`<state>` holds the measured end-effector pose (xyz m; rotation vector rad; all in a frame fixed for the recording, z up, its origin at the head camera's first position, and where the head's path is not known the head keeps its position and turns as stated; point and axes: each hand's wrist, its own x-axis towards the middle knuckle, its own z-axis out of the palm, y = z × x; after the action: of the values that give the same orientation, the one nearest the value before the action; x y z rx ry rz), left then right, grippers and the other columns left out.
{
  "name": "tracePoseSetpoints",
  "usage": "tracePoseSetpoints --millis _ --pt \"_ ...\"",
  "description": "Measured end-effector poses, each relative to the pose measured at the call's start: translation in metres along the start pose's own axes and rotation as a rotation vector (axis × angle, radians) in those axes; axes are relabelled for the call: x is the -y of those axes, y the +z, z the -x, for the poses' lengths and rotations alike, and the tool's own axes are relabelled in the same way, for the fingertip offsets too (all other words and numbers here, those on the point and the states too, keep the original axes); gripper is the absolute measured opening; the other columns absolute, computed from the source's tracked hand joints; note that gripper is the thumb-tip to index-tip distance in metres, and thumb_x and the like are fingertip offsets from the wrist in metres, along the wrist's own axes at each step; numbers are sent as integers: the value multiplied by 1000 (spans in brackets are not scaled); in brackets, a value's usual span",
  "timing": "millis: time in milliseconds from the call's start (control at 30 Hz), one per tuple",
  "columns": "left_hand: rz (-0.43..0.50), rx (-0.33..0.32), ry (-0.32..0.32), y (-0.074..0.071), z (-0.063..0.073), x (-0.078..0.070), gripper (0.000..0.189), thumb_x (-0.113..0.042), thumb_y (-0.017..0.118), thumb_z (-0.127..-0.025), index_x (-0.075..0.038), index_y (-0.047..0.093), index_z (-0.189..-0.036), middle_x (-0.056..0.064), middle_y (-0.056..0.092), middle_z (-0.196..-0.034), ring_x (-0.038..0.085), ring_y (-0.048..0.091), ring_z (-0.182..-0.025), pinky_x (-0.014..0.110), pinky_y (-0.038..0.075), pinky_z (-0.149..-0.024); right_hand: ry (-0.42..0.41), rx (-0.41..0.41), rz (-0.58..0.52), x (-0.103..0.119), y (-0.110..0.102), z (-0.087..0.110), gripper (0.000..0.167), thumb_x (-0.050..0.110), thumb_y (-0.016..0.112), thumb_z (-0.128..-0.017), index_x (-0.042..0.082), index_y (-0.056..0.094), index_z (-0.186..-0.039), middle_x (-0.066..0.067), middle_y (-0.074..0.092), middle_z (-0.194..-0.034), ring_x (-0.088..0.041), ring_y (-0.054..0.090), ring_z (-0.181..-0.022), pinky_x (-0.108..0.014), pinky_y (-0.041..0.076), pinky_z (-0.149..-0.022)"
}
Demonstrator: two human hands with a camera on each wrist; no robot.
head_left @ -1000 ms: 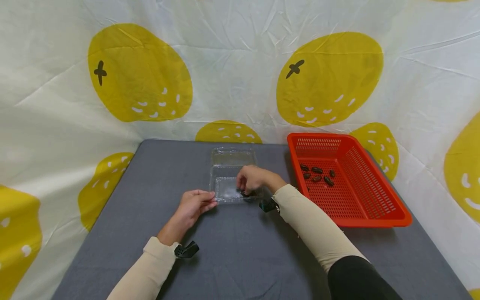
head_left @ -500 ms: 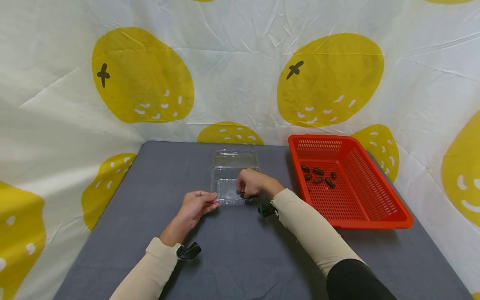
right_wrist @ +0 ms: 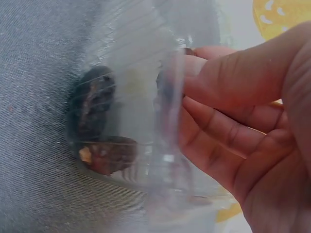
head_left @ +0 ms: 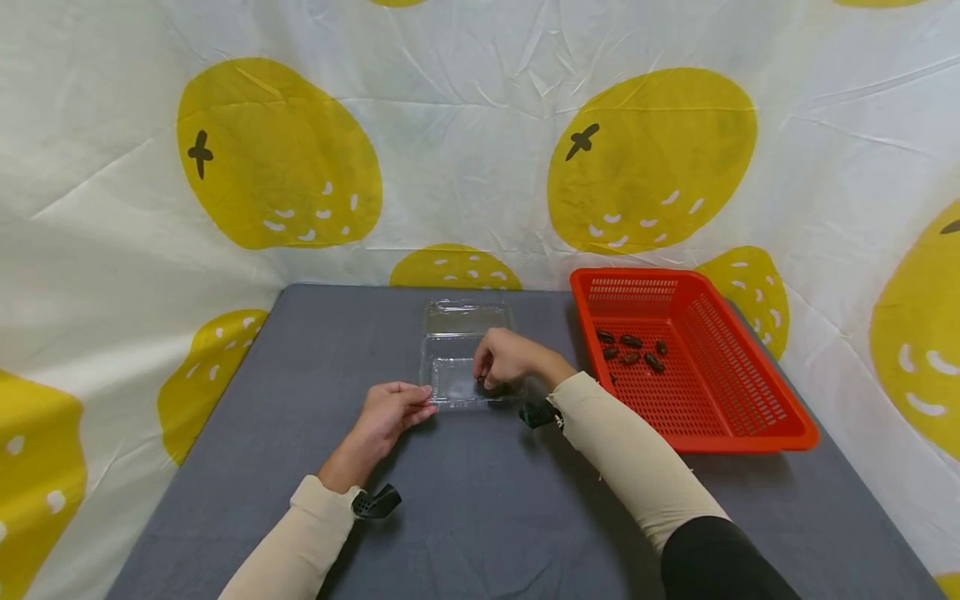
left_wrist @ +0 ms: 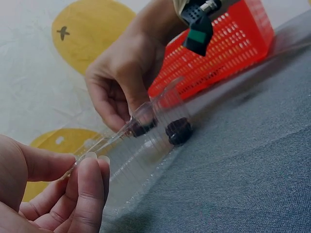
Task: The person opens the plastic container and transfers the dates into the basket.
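Note:
A clear plastic clamshell box [head_left: 450, 379] lies unfolded on the grey cloth, its lid half [head_left: 468, 317] pointing away from me. Thumb and fingers of my left hand [head_left: 390, 411] pinch its near left corner. Inside the right part of the box, my right hand [head_left: 512, 358] holds a dark brown date [left_wrist: 142, 127] between thumb and fingertips. Through the clear wall in the right wrist view, a blackish date [right_wrist: 92, 102] and a browner date [right_wrist: 109, 155] with a pale stem end lie on the box floor. The held date is partly hidden behind the thumb and plastic.
To the right stands a red perforated basket [head_left: 720, 417]; several dates [head_left: 631, 342] lie in its left part. A white curtain [head_left: 465, 150] with yellow fruit prints rises behind the table [head_left: 465, 517] and along both sides.
My right hand dips slightly into the box, then rises a little, staying over its right part. My left hand keeps its pinch on the corner. The view shifts slightly.

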<state>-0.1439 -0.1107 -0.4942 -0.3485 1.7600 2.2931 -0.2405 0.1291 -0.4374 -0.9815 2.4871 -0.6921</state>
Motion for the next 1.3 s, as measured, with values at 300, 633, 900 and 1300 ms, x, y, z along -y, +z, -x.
tracePoseSetpoints --millis 300,633,900,1300 --pt "1 -2 0 1 2 1 4 3 68 -96 5 72 -95 8 77 -89 13 74 -68 27 67 -71 -29 -1 -54 4 -15 10 18 -6 80 -77 5 81 -91 -4 79 -84 -10 69 -75 -24 61 -69" --pt "10 14 -2 1 2 2 10 3 68 -96 10 71 -103 7 76 -84 14 75 -68 27 67 -71 -50 -22 -43 12 -38 30 16 -6 81 -79 1 81 -94 -6 79 -86 -11 70 -77 -28 63 -75" --pt "-3 10 -11 -1 3 1 6 2 69 -97 6 72 -99 6 75 -80 13 74 -68 25 66 -69 -54 -44 -18 12 -54 52 15 -4 80 -82 7 81 -92 -5 79 -87 -12 70 -77 -29 63 -73" --pt "-14 19 -2 2 3 2 23 2 68 -97 17 64 -114 6 76 -80 12 74 -66 24 66 -69 42 -104 -52 -8 -74 92 13 -3 79 -84 6 82 -93 -6 79 -87 -14 70 -77 -31 64 -74"
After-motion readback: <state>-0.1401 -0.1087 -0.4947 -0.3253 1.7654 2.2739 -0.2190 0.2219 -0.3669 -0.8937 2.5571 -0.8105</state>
